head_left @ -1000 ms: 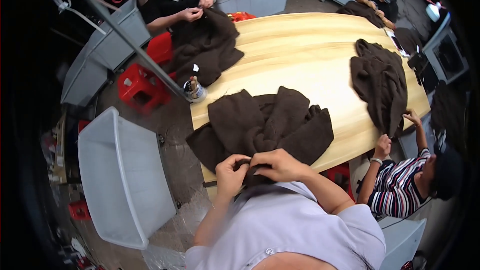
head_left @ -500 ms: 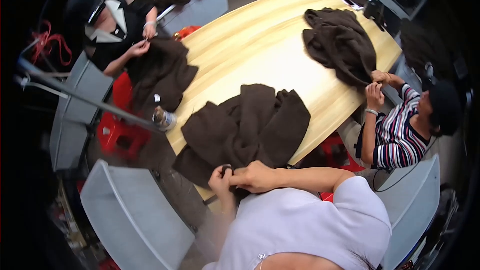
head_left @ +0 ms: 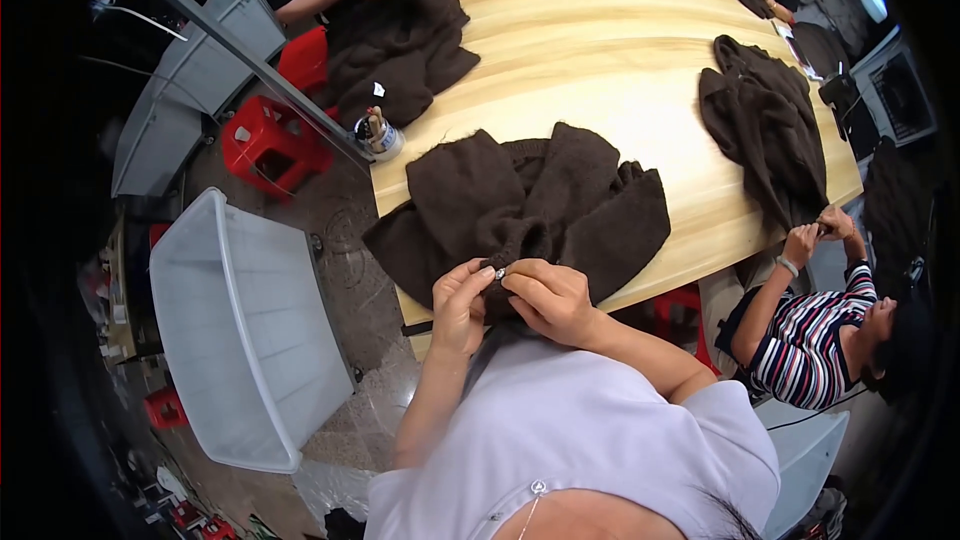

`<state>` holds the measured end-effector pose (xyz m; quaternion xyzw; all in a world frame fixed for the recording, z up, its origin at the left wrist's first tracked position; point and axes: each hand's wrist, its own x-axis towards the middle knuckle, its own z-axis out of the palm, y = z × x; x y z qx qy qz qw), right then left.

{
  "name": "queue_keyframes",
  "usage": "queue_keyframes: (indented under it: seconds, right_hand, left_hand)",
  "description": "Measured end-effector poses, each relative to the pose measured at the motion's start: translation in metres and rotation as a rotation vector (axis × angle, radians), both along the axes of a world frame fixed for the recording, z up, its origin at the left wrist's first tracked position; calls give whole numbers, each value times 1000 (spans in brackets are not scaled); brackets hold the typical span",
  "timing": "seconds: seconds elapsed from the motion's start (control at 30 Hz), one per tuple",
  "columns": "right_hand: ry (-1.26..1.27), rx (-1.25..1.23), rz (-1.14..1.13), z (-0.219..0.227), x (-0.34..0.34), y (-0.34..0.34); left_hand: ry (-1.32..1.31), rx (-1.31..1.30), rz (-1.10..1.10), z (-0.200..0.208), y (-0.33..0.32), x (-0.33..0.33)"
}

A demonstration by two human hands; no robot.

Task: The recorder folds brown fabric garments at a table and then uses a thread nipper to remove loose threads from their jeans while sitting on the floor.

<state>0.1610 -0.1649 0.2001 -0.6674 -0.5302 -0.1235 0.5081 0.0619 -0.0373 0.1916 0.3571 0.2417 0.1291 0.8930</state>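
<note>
Two bare hands are working one edge of a dark brown knit garment [head_left: 615,235], which is lying bunched on the near left part of the pale wooden table [head_left: 590,60].

Progress: looks mid-step, judging by both hands meeting at the same spot. The bulk is spreading loosely, not folded or stacked. How much of the edge is finished and how much is remaining, can't tell from this view.

Pose: left hand [head_left: 458,305] is pinching the edge between thumb and forefinger, tips nearly together. Right hand [head_left: 556,300] is pinching just beside it, thumb and index tips almost closing on the fabric, other fingers curling under. A small shiny piece [head_left: 500,273] is showing between the two sets of fingertips; too small to identify. Left forearm [head_left: 433,398] is rising steeply from the near side; right forearm [head_left: 645,352] is slanting in from the right, elbow out.

Around: grey bin [head_left: 285,340] is standing left of the table. Far right, a co-worker in a striped top [head_left: 820,345] is gripping a second brown garment [head_left: 765,130].
</note>
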Motion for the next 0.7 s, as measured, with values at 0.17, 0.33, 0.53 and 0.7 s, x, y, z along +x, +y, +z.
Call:
queue_keyframes:
  seconds: [0.17, 0.33, 0.53, 0.7]
  right_hand:
    - [73, -4, -20, 1, -2, 4]
    - [109, -1, -76, -5, 5, 1]
    - [152, -7, -129, -13, -12, 5]
    - [429, -188, 66, -11, -3, -8]
  left_hand:
    - [36, 38, 3, 3, 3, -1]
    - [124, 237, -15, -4, 2, 7]
    - [146, 449, 52, -1, 0, -3]
    - [127, 591, 64, -23, 0, -7]
